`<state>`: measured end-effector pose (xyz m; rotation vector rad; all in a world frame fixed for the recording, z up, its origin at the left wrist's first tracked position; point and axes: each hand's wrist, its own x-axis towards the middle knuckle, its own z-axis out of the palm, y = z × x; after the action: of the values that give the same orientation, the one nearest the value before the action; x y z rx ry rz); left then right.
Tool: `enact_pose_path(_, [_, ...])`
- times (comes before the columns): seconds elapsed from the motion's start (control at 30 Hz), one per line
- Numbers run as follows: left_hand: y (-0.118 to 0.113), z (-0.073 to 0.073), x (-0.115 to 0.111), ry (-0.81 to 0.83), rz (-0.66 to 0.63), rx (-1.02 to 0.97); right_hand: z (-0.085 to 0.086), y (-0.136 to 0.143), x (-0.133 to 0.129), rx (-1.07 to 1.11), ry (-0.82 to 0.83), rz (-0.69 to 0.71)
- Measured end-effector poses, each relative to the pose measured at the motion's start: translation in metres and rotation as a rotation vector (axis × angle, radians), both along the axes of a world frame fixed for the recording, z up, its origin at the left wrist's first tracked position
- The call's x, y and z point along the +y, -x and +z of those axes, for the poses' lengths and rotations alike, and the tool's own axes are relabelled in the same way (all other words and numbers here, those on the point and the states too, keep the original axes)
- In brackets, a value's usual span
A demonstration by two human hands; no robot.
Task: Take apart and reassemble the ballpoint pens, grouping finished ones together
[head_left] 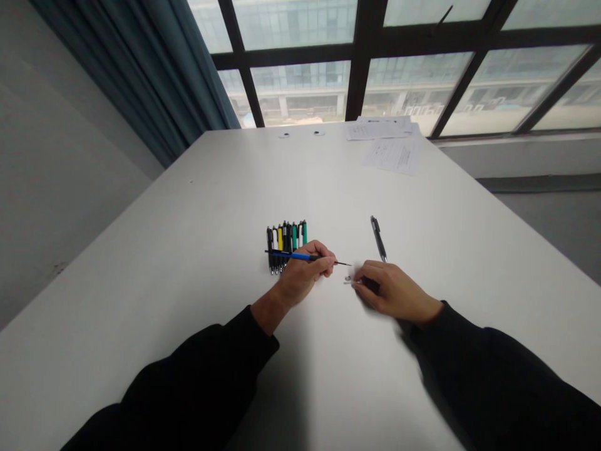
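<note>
My left hand point(305, 275) is closed around a blue pen point(300, 255), held nearly level. Its thin bare refill point(342, 263) sticks out past the fingers to the right, with no tip cone over it. Just right of that refill, my right hand point(387, 288) is low over the table, thumb and forefinger pinched together and slightly blurred. At those fingertips are small pale and silvery pieces point(348, 279), too small to name; whether one is gripped is unclear. Beyond the right hand lies a dark grey click pen point(378, 238).
A row of several pens point(280, 237) in black, white, yellow and green lies behind my left hand, partly hidden by it. Printed papers point(392, 153) rest at the far right of the white table point(235, 188), before the window. A blue curtain point(188, 75) hangs at the left.
</note>
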<state>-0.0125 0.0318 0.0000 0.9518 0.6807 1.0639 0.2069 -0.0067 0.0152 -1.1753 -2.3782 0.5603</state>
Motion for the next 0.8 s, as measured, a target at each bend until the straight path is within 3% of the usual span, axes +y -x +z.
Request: enact_pose_path(0.8, [0.0011, -0.0015, -0.0003, 0.008, -0.019, -0.003, -0.0080, -0.0040, 0.0051, 0.079, 0.034, -0.013])
